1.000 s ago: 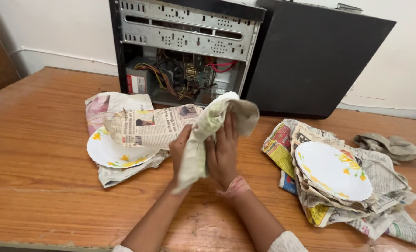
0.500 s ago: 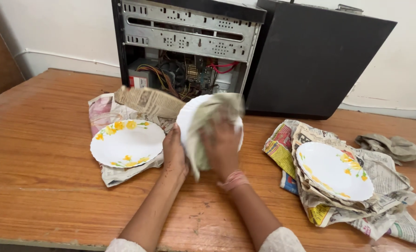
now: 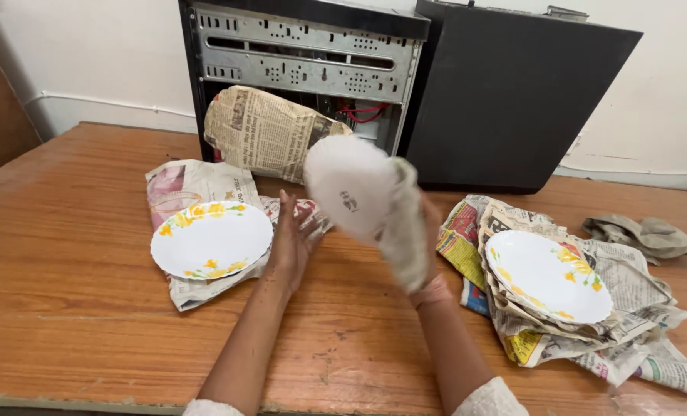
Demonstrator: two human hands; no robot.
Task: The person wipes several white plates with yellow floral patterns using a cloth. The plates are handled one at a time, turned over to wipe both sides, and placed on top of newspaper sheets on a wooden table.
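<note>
Wooden table is carrying an opened computer case at its far edge, a newspaper sheet drooping before it. Plates on newspaper are lying toward the left and right edges. Above the middle, I am gripping a white plate on edge through a soft cloth with my right hand; my left hand is hovering open beside it. It is looking stiff, glazed, slippery and breakable, so I am judging the rim the safest hold.
</note>
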